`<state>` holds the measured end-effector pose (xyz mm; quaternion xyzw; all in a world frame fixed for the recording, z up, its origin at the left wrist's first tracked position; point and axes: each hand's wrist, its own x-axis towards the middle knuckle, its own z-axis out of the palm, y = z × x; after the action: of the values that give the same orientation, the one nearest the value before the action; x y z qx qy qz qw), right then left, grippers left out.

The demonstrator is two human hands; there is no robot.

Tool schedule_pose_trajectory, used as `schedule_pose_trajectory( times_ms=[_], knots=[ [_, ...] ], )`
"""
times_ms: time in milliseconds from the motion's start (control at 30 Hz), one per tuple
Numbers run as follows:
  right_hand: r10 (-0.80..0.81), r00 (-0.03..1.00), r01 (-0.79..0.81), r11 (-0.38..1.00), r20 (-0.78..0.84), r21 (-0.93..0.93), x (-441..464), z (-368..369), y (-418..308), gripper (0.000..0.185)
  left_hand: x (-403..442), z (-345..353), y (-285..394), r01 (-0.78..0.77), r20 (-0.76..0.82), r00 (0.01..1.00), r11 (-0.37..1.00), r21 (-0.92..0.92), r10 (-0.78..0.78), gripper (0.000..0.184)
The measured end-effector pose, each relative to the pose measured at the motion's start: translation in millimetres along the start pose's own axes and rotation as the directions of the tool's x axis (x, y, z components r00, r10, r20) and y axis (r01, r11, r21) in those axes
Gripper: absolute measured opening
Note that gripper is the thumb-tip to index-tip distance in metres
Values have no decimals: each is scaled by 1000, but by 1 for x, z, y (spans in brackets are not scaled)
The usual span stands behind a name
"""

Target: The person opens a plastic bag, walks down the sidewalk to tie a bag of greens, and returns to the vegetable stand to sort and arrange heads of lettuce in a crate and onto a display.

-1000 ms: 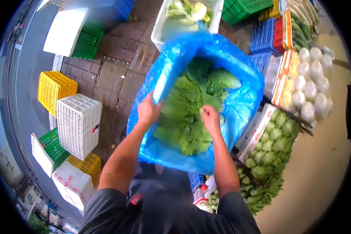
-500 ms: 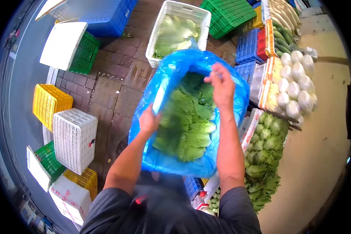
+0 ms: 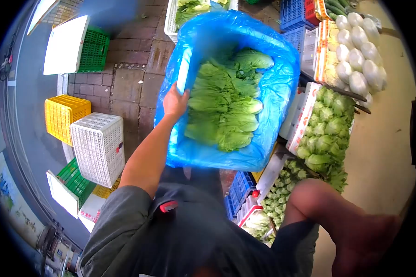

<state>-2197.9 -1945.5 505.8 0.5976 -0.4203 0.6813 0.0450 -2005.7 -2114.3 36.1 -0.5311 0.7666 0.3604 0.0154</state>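
A crate lined with a blue plastic bag [image 3: 279,115] stands in front of me, with leafy green lettuce [image 3: 226,104] lying in rows inside. My left hand [image 3: 174,102] is closed on the crate's left rim, its fingers partly hidden behind the edge. On the right my bent arm comes back toward the camera, and my right hand [image 3: 374,235] is large, blurred and dark at the lower right; its fingers cannot be made out.
White [image 3: 99,147], yellow [image 3: 67,117] and green [image 3: 93,50] crates stand at the left. Another white crate [image 3: 171,23] with leafy greens is beyond the blue bag. At the right are wrapped white vegetables [image 3: 356,57], round green lettuces [image 3: 326,129] and a blue crate [image 3: 240,189].
My right hand has left the lettuce and swung back to the lower right. My left hand stays on the rim. The view has shifted, and the lined crate sits higher in it.
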Motion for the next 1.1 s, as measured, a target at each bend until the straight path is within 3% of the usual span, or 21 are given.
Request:
schedule_pose_trajectory(
  times_ms=[33,167,433,467,567,700,767,800,833,867,900,933,967,1000,1033,1100],
  knots=[
    [33,999,-35,997,-31,-75,-4,0,-10,24,-1,-3,2,34,38,999,999,-12,-33,63],
    [23,992,24,930,122,-368,-6,-10,-27,23,-1,-2,0,-46,-4,999,999,-18,46,62],
    [39,977,46,923,212,-382,-26,-6,-19,13,0,1,-3,1,27,1000,1000,-28,0,66],
    [42,977,42,924,211,-381,-29,-5,-18,12,4,12,-15,-80,-69,994,997,4,80,62],
    [71,974,17,923,213,-385,-35,-6,-15,11,3,5,-9,-50,-12,999,998,-41,50,62],
    [150,978,-77,901,142,-427,-49,-17,-15,12,2,0,-2,-28,14,999,998,-55,29,62],
    [307,951,-286,824,-39,-489,-80,-25,-6,14,-4,-3,3,-54,-7,999,998,-44,54,63],
    [465,858,-504,682,-218,-529,-108,-25,1,16,-3,-2,3,-52,-14,999,998,-31,52,66],
    [643,635,-758,416,-427,-502,-145,-25,13,17,-3,0,2,-50,-20,999,999,-17,50,68],
    [780,309,-925,113,-545,-364,-188,-24,28,18,-3,1,1,-48,-25,999,999,-2,48,71],
    [861,159,-973,219,-483,70,-245,-17,62,20,-7,0,4,-41,-45,998,999,-9,40,84],
    [929,62,-956,160,-366,244,-331,-28,75,16,-12,-7,11,-22,-18,1000,999,-41,21,95],
    [912,-236,-962,-169,-336,215,-411,-38,76,18,-14,-4,5,-148,-132,981,989,-17,145,96],
    [831,-290,-955,-224,-475,192,-473,-32,76,21,-14,1,0,-271,-244,932,962,21,268,98],
    [726,-337,-941,-283,-600,186,-535,-26,75,24,-19,-7,7,-273,-265,926,962,19,268,96],
    [640,-320,-929,-358,-698,97,-582,-26,81,30,-35,-30,33,-312,-314,895,948,67,317,89]
  ],
)
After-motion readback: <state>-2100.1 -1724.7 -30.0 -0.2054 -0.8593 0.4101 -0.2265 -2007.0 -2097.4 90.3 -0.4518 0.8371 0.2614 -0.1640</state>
